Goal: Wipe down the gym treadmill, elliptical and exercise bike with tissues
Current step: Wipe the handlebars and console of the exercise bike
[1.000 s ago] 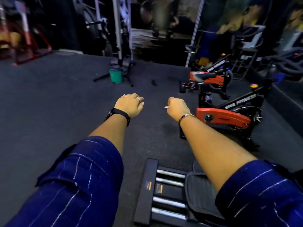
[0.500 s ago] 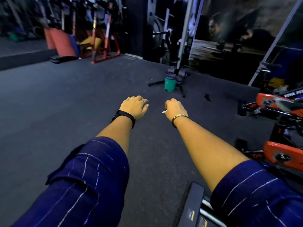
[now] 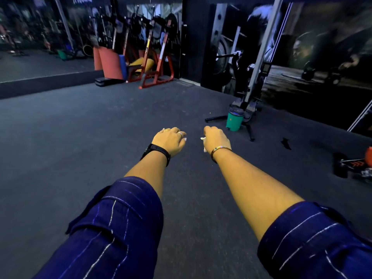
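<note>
Dark rubber gym floor (image 3: 80, 148) fills the view; right hand (image 3: 216, 138) clenches a white tissue (image 3: 203, 138); left hand (image 3: 169, 140) curled, contents hidden; exercise bike (image 3: 352, 165) barely shows at 3 o'clock; probably best to turn there, tissue kept bunched.

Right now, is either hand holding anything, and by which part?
The right hand grips a tissue wadded inside its fist; only white bits poke out. Left hand: nothing shows, palm hidden.
</note>
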